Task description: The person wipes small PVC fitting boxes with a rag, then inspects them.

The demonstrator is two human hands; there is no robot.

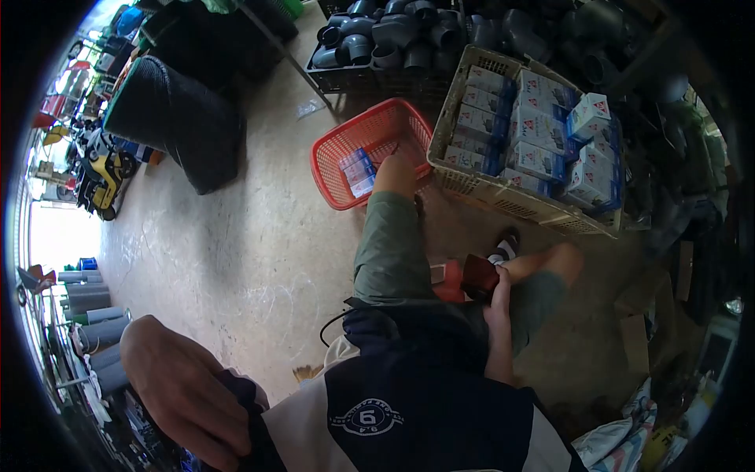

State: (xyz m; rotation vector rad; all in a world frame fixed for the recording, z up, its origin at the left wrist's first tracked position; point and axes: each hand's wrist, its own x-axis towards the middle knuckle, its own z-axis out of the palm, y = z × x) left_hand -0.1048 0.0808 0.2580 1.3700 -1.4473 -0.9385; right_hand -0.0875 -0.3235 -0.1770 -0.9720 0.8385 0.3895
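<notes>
At the lower left, my left hand is raised close to the camera, bent back beside the dark sleeve; its fingers do not show clearly. My right hand is closed around a dark reddish-brown flat object above my right thigh. Past my left knee lies a red plastic basket with several small white-and-blue boxes inside. To its right stands a beige crate, filled with larger white-and-blue boxes.
A red stool shows between my thighs. Behind the baskets, a black crate holds grey pipe fittings. Rolls of black mesh stand at upper left, near a yellow-and-black machine. Grey pipes lie at far left.
</notes>
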